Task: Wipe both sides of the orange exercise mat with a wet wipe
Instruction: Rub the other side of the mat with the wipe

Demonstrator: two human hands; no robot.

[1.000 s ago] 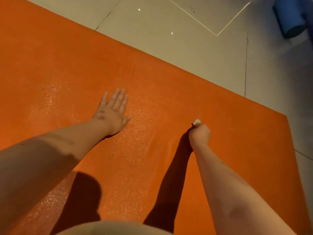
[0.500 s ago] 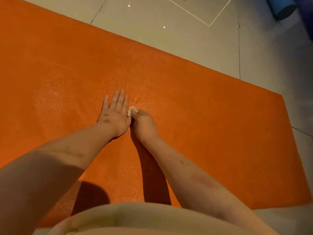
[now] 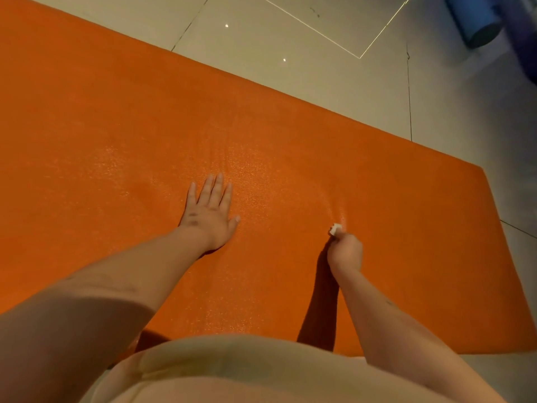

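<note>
- As we looked down from the head camera, the orange exercise mat (image 3: 116, 126) lay flat on the tiled floor (image 3: 290, 53) and filled most of what we saw.
- Our left hand (image 3: 209, 213) lay flat on the mat near its middle, with the fingers straight and close together, holding nothing.
- Our right hand (image 3: 345, 251) was curled tight round a small white wet wipe (image 3: 335, 229), and only a bit of the wipe stuck out past the fingers.
- That wipe touched the mat well apart from the left hand, nearer the short end on the right.
- Just past the wipe the mat showed small folds, so we thought it could bunch up under the rub.
- We judged that the left hand should press down hard to pin the mat while the right one rubbed.
- Long, straight rubs side by side seemed best to us, each going a bit over its neighbour, so no strip was missed.
- We also thought the wipe was balled up too small, and that opening it out under flat fingers would clean more at a time.
- Parts of the mat shone a little near the hands; we could not tell if that was wet.
- Only the top side showed, so we judged the mat would need turning over for the other side.
- A blue roll (image 3: 476, 21) lay far off on the floor, out of the way.
</note>
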